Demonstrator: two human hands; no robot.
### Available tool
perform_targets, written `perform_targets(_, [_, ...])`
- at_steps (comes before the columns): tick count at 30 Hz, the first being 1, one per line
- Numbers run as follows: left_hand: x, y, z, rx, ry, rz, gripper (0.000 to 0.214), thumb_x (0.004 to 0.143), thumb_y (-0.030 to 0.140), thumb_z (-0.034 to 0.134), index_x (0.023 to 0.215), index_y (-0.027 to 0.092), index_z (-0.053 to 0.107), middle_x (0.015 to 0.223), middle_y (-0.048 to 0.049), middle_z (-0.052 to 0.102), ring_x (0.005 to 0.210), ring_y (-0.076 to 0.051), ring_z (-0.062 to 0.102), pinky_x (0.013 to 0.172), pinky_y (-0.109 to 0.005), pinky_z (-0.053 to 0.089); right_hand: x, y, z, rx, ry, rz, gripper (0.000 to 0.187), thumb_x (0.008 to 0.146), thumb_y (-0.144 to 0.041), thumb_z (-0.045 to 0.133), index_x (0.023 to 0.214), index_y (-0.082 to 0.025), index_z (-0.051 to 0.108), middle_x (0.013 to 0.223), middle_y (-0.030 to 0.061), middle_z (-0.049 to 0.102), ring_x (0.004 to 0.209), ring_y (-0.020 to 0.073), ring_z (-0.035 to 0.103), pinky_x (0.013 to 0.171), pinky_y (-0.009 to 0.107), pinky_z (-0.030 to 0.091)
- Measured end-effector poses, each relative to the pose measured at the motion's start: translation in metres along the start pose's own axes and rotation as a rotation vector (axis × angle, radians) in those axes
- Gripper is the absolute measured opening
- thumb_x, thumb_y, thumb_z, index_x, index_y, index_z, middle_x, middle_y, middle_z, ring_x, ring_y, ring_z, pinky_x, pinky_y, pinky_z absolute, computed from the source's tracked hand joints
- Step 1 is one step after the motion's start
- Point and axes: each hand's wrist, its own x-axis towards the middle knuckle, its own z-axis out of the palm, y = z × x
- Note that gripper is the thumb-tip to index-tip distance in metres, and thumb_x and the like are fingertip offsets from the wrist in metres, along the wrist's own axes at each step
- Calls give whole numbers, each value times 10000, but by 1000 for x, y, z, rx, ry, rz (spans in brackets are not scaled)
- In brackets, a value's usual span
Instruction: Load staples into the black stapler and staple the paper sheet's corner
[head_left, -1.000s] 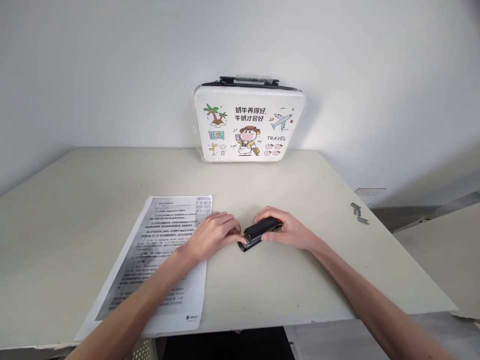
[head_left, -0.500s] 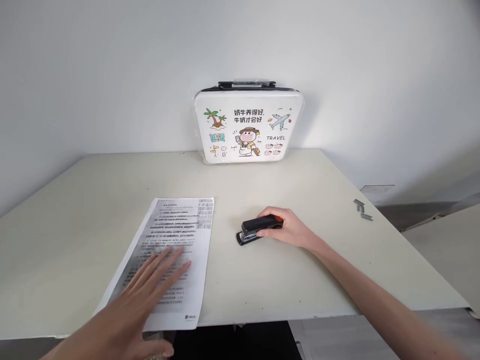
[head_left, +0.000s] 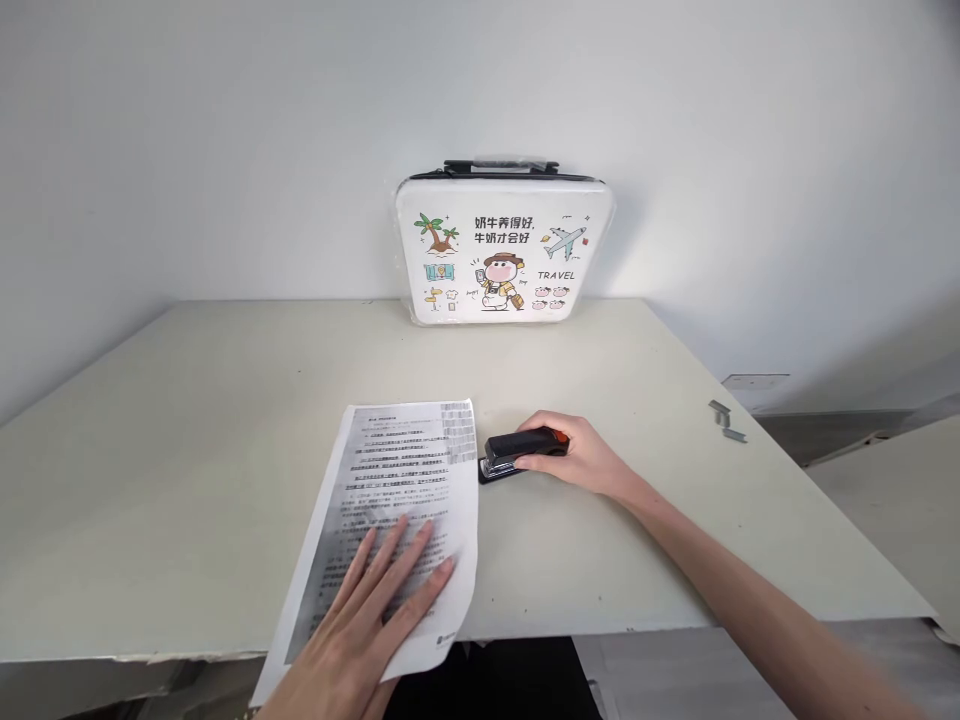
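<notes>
A printed sheet of paper point(head_left: 390, 480) lies near the front of the table, its lower edge reaching past the table's front edge. My left hand point(head_left: 375, 610) rests on its lower half, fingers stretched and spread over the print; the thumb is mostly hidden. My right hand point(head_left: 574, 455) is wrapped round the rear of a black stapler point(head_left: 517, 447) with an orange-red patch. The stapler stands on the table, its front end pointing left at the paper's right edge. Whether paper and stapler touch I cannot tell.
A white cartoon-printed case point(head_left: 510, 250) with a black handle leans against the wall at the back of the table point(head_left: 187, 430). Several strips of staples point(head_left: 720, 415) lie near the right edge.
The paper has slid right with my left hand, up to the stapler's front end, and its lower right corner now curves. My right hand and the stapler have hardly moved.
</notes>
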Motion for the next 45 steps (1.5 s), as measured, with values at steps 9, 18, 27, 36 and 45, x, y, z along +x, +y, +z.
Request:
perform_targets(9, [13,11,26,-23,-23,66,1116,735,-29,442,1727,369,119,1783,1,164,1627,-420,172,1244,-703,315,1,0,1,-16,73,6,321,777,-469,858,948,-241,713,954,31,755,858,224,692,780,351,543])
perform_targets(18, [38,19,-1,-209,-165,67,953,967,580,695,1709,439,114,1786,-26,128,1624,-473,96,1151,-717,452,0,4,-6,-64,48,-40,369,789,-542,858,952,-244,715,951,32,766,838,225,694,767,348,537])
perform_targets(27, [144,-70,11,-203,-78,-8,806,1072,694,388,1707,221,241,1789,-104,152,1658,-343,3,1339,-610,88,0,7,-10,-110,50,-77,395,816,-588,824,992,-247,732,994,50,781,887,247,703,814,374,548])
perform_targets(36, [181,-67,37,-195,-92,112,860,1043,761,353,1713,239,226,1790,-89,161,1657,-366,19,1332,-610,62,0,8,-13,-137,14,-46,334,876,-546,775,1044,-261,726,1056,46,776,936,252,701,858,382,549])
perform_targets(45, [185,-54,48,-207,-67,100,951,1031,790,312,1717,147,172,1784,-140,151,1660,-338,11,1345,-574,28,7,-3,-10,-188,115,19,455,1069,-621,445,1054,-262,724,1204,62,763,1148,275,690,1018,396,507])
